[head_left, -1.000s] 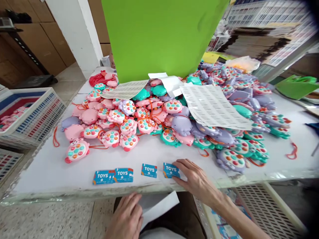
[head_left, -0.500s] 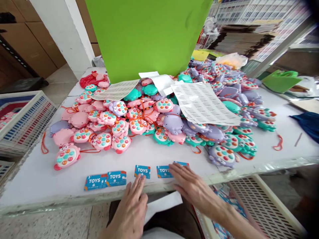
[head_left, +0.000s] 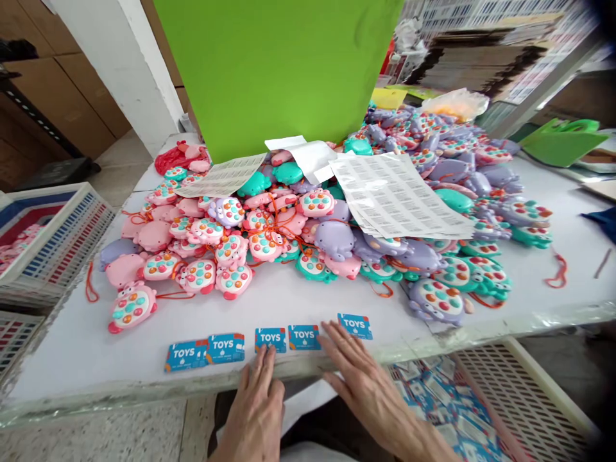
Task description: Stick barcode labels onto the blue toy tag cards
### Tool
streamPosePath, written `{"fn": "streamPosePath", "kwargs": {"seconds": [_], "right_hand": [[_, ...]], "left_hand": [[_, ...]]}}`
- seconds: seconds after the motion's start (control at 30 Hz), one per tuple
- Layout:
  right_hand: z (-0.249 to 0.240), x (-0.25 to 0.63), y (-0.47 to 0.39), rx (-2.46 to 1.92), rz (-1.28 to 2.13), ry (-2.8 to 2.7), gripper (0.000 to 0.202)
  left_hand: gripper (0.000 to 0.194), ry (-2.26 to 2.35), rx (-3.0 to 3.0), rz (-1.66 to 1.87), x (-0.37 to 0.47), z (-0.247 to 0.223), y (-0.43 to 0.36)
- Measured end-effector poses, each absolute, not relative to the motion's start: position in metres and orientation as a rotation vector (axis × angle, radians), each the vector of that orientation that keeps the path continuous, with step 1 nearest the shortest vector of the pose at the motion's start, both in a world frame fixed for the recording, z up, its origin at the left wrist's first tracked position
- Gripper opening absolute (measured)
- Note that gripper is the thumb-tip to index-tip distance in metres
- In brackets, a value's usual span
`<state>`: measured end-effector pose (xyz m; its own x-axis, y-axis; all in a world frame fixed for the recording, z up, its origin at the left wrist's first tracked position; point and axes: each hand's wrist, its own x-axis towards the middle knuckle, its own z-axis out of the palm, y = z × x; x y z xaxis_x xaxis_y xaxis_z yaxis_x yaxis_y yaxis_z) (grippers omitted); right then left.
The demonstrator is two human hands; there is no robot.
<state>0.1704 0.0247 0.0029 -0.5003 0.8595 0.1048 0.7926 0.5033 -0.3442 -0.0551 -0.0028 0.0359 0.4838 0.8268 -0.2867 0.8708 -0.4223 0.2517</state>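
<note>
Several blue cards printed "TOYS" lie in a row along the table's near edge. Two at the left, a left-end card [head_left: 186,356] and its neighbour [head_left: 227,348], overlap slightly. My left hand [head_left: 260,407] has its index and middle fingertips stretched onto the lower edge of the middle card [head_left: 270,339]. Fingers of my right hand [head_left: 363,382] lie flat and extended, touching the right side of another card [head_left: 303,337]. Just beyond that hand is the right-end card [head_left: 355,326]. A white paper strip [head_left: 308,402] shows below the table edge, between my hands, partly covered by them.
Behind the cards spreads a heap of pink, purple and green animal-shaped toys [head_left: 337,240] with orange cords. Printed label sheets [head_left: 399,196] rest on it, before a green panel [head_left: 283,70]. A crate [head_left: 524,391] with more cards stands lower right; another crate [head_left: 67,224] is left.
My right hand has shifted left, and the card at its fingertips has slid left, closer to the middle card. The right-end card is now more uncovered. My left fingers stay on the middle card.
</note>
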Motion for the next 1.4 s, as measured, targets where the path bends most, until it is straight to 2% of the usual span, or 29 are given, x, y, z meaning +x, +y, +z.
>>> {"fn": "streamPosePath", "kwargs": {"seconds": [0.1, 0.2, 0.47, 1.03, 1.2, 1.3, 1.4], "right_hand": [[-0.009, 0.195, 0.025, -1.512, 0.27, -2.414, 0.048], [-0.013, 0.203, 0.022, -1.507, 0.321, -2.438, 0.049], [-0.006, 0.17, 0.015, -1.429, 0.343, -2.506, 0.05], [-0.014, 0.165, 0.016, -1.342, 0.312, -2.51, 0.051], [0.003, 0.168, 0.014, -1.326, 0.311, -2.46, 0.049], [0.029, 0.17, 0.013, -1.252, 0.424, -2.422, 0.042], [0.051, 0.167, 0.011, -1.194, 0.822, -2.377, 0.023]], "left_hand": [[0.023, 1.437, 2.372, -0.225, -0.055, 0.037, -0.004], [0.024, 1.438, 2.384, -0.246, -0.054, 0.038, -0.004], [0.022, 1.506, 2.431, -0.135, -0.052, 0.026, -0.008], [0.02, 1.543, 2.357, -0.088, -0.048, 0.028, -0.014], [0.02, 1.508, 2.396, -0.026, -0.053, 0.032, -0.017], [0.02, 1.359, 2.393, 0.066, -0.063, 0.053, -0.016], [0.02, 1.288, 2.297, 0.168, -0.074, 0.083, -0.012]]}}
